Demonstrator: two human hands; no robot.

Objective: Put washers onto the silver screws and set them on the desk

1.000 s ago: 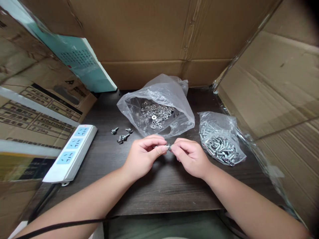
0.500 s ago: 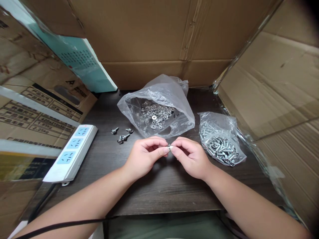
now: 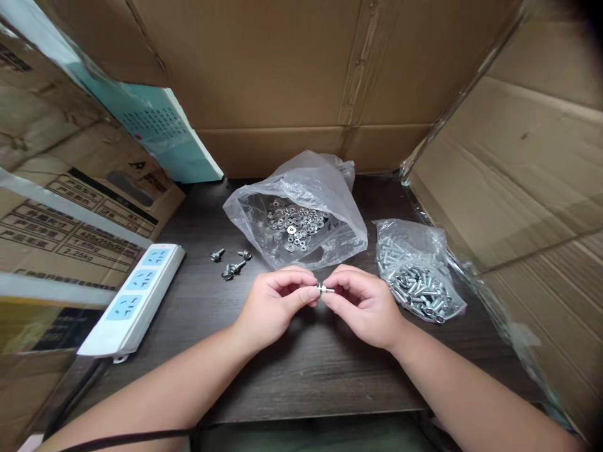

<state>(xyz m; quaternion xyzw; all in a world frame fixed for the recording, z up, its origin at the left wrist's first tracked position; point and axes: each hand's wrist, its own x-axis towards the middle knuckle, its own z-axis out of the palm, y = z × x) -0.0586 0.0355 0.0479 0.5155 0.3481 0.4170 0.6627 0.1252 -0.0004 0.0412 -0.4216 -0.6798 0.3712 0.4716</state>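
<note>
Over the front middle of the dark table, a small silver bolt (image 3: pixel 328 290) lies level between my hands. My left hand (image 3: pixel 277 304) pinches its head end with thumb and fingers. Around the shank by the head sits a washer or nut, partly hidden by fingertips. My right hand (image 3: pixel 362 304) is closed with thumb and fingertips at this part, and the shank shows pointing right between them. Behind my hands lies an opened clear bag of washers and nuts (image 3: pixel 296 220). To the right is a clear bag of bolts (image 3: pixel 421 289).
Several bolts fitted with washers (image 3: pixel 230 270) lie left of the washer bag. A white power strip (image 3: pixel 134 298) stands along the table's left side, its black cable (image 3: pixel 78 389) running to the front. Cardboard walls (image 3: pixel 282 69) enclose the left, back and right. A pale blue-green sheet (image 3: pixel 160 125) leans at back left.
My right fingers have opened slightly and shifted along the bolt, so its shank now shows. The whole view has tilted a little, setting things lower in the picture.
</note>
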